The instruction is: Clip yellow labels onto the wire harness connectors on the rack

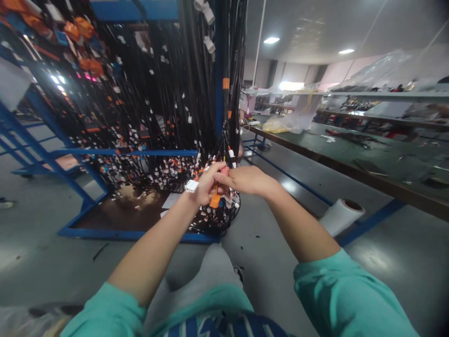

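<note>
At the blue rack (168, 152), I curl my left hand (206, 185) around a thin wire (216, 188), an orange connector (215, 201) hanging just below at five o'clock. My right hand (247, 179) meets the left at three o'clock; I cannot tell what its hidden fingers grip.

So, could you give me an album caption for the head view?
Left hand and right hand close together just above an orange plug, before a blue rack hung with black cables.

The left fingers (214, 169) and right fingers (225, 179) are held together above an orange plug (215, 201), near hung black cables (196, 84).
</note>
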The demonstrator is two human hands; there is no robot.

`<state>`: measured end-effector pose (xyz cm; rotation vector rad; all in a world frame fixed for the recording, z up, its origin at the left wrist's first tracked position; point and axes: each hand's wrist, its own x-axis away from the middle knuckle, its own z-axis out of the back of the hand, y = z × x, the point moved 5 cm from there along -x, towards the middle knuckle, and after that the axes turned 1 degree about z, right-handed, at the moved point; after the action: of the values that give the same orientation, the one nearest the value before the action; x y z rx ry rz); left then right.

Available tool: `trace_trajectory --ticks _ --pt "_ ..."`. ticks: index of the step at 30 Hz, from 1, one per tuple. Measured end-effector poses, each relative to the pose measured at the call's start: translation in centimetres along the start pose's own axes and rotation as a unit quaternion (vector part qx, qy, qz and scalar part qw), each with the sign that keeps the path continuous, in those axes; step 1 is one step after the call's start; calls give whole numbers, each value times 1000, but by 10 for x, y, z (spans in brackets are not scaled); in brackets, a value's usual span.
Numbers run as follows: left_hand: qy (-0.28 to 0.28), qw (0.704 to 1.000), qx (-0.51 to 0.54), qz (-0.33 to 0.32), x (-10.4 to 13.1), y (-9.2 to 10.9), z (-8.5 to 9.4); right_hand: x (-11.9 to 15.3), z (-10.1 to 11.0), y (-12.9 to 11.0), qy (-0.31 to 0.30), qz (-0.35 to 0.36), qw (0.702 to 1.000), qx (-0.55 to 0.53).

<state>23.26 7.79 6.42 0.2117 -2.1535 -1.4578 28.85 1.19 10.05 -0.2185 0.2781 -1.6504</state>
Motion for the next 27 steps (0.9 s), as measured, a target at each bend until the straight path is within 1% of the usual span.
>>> trace_trajectory --ticks 2,3,6,9,11,12,13,15,16,18,20,22,24,27 --pt "-10 1000 8 -10 -1 4 -3 7 7 -1 58 -67 994 60" --pt "-16 1000 16 -8 0 6 -5 11 10 -3 84 -81 991 67" --pt "-35 998 42 20 3 9 -13 18 17 -1 156 -93 983 23" --pt "-48 995 80 37 7 11 -20 25 20 9 226 -85 970 -37" --pt "-57 991 111 37 9 12 -23 29 21 15 288 -58 954 -65" --pt "-63 989 124 40 9 11 -24 32 22 17 328 -35 941 -75" --pt "-66 988 136 44 9 10 -25 35 23 17 371 -6 925 -84" --pt "-72 984 159 48 8 7 -29 44 25 16 455 62 883 -100" --pt "-73 981 172 45 7 6 -31 49 25 15 487 95 862 -103" --pt "-72 978 194 30 4 6 -35 57 28 11 530 147 830 -92" --pt "-73 976 205 18 2 6 -41 65 31 8 552 175 814 -60" --pt "-69 976 204 15 1 7 -46 69 34 8 555 181 812 -13" --pt "-61 978 198 16 0 6 -50 70 35 10 535 170 827 35" --pt "-41 982 184 18 1 6 -54 68 32 13 480 151 857 109"
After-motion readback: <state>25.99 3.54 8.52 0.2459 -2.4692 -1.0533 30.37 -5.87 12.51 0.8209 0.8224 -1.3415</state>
